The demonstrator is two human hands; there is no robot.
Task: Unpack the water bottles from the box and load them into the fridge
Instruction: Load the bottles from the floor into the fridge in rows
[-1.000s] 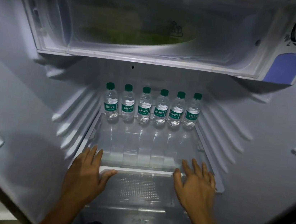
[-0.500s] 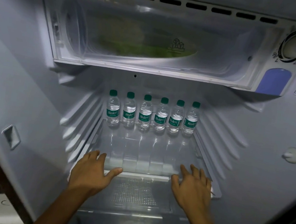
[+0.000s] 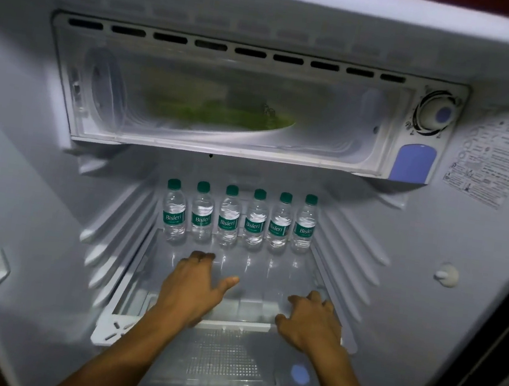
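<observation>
bottles (image 3: 242, 219): six upright in a row, green caps up
labels: "bisleri", facing outward
left hand (image 3: 192, 288): fingers extended, empty
right hand (image 3: 310, 321): fingers loosely spread, empty

Green contents (image 3: 221, 114) behind frosted freezer flap (image 3: 226, 105), blurred beyond telling.

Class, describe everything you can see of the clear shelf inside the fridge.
The clear shelf looks like transparent plastic with a white front edge. It sits level on the side-wall ribs, below the freezer box. Six water bottles stand upright in a row along its back. The left hand and the right hand reach over its front part.
</observation>
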